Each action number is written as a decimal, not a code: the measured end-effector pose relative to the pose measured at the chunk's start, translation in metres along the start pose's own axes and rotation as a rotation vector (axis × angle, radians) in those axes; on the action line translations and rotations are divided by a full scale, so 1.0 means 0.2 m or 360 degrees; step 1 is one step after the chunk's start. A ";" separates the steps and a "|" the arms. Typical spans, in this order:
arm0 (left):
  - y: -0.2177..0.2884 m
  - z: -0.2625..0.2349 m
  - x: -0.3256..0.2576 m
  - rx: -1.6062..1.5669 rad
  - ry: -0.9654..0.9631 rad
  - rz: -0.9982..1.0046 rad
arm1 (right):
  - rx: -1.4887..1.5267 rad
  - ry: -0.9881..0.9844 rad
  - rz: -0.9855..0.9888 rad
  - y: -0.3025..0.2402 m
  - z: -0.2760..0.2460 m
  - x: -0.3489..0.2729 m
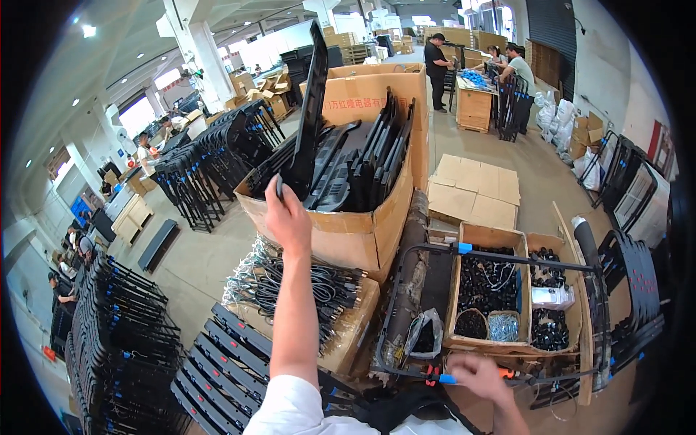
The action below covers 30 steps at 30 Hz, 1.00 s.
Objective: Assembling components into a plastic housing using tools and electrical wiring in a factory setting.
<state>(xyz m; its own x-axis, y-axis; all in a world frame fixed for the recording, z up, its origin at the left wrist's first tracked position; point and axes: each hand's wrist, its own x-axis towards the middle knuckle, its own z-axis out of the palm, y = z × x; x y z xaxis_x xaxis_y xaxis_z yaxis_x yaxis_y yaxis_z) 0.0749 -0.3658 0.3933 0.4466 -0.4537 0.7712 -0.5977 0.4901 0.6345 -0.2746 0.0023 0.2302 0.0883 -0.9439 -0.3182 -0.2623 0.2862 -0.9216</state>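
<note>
Left grip (288, 214) at foot of black panel (313, 101)

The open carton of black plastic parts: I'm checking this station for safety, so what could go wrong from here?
The tall black plastic panel leans high above the rim of the carton, so it might tip or slide onto the left hand.

The loose cables heaped beneath that forearm could snag or slip off.

The black tubular frame crosses the divided cardboard box; a knock might spill its small parts.
</note>
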 end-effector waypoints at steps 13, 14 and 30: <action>0.59 -0.66 -1.28 -0.0466 -0.1796 0.0852 | 0.1252 0.0331 -0.0520 -0.42 0.08 0.77; 0.55 -0.66 -1.30 -0.0482 -0.1805 0.0823 | 0.1242 0.0342 -0.0491 -0.27 0.06 0.79; 0.09 -0.81 -1.56 -0.0201 -0.1642 -0.0300 | 0.1588 0.0122 0.0218 0.45 0.47 1.18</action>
<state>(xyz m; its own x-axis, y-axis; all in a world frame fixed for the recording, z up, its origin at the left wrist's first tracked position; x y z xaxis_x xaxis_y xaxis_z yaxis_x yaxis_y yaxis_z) 0.0330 -0.0957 0.1724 -0.2926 -0.9146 0.2791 -0.4774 0.3926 0.7861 -0.1874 -0.1789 0.0511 0.0463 -0.8905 -0.4526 0.6612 0.3669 -0.6543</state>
